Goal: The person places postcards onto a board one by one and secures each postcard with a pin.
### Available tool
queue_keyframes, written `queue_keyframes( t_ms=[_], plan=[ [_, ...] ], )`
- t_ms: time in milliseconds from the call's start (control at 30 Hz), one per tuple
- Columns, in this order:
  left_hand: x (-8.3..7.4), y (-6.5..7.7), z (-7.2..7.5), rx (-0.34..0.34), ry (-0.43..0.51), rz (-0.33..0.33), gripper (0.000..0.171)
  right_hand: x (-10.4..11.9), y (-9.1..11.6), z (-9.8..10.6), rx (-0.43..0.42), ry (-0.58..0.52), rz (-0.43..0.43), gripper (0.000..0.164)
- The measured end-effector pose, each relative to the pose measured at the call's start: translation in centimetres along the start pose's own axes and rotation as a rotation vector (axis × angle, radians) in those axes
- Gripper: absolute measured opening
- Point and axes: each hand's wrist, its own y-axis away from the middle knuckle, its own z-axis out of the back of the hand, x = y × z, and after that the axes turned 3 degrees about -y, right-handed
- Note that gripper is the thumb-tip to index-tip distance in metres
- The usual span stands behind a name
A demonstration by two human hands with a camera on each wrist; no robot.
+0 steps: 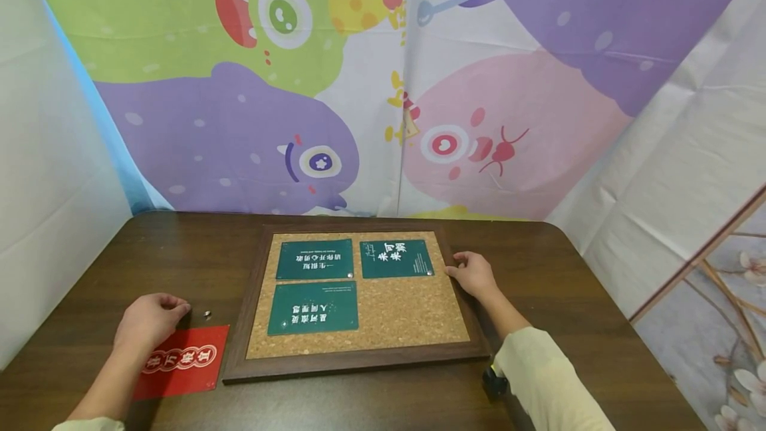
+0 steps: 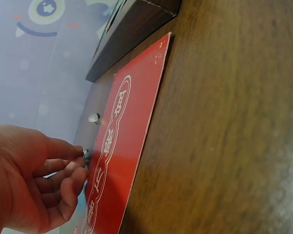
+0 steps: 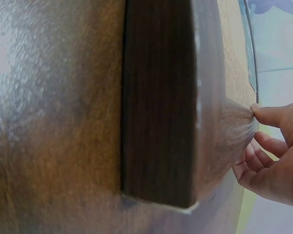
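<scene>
My left hand (image 1: 145,322) is over the left part of the table, by the far edge of a red card (image 1: 194,344) with white characters. Its thumb and forefinger pinch a small silver thumbtack (image 2: 86,152), partly hidden by the fingertips. Another silver thumbtack (image 1: 207,314) lies on the table just beyond the card. My right hand (image 1: 476,275) holds the right side of a wood-framed cork board (image 1: 413,314), thumb on the frame. Three green cards lie on the cork: one upper left (image 1: 314,259), one upper right (image 1: 395,259), one lower left (image 1: 312,308). Silver tacks show at the upper two cards' lower right corners.
The brown wooden table (image 1: 335,404) bears the board at its middle. A cartoon-printed cloth (image 1: 383,85) hangs behind the table, with pale cloth at both sides. A dark object with a yellow-green edge (image 1: 494,381) sits by the right sleeve.
</scene>
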Motion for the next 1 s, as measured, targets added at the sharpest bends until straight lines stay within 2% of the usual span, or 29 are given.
queue_keyframes(
  t_ms=[567, 800, 1000],
  plan=[
    [-0.08, 0.24, 0.22, -0.010, 0.023, -0.022, 0.033, 0.07, -0.09, 0.06, 0.022, -0.012, -0.010, 0.043],
    [-0.48, 0.58, 0.49, -0.022, 0.076, -0.016, 0.032, 0.06, -0.09, 0.08, 0.018, -0.002, -0.008, 0.042],
    [-0.71, 0.76, 0.40, -0.039, 0.109, -0.049, 0.031, 0.12, -0.02, 0.11, 0.016, -0.004, -0.012, 0.042]
  ],
)
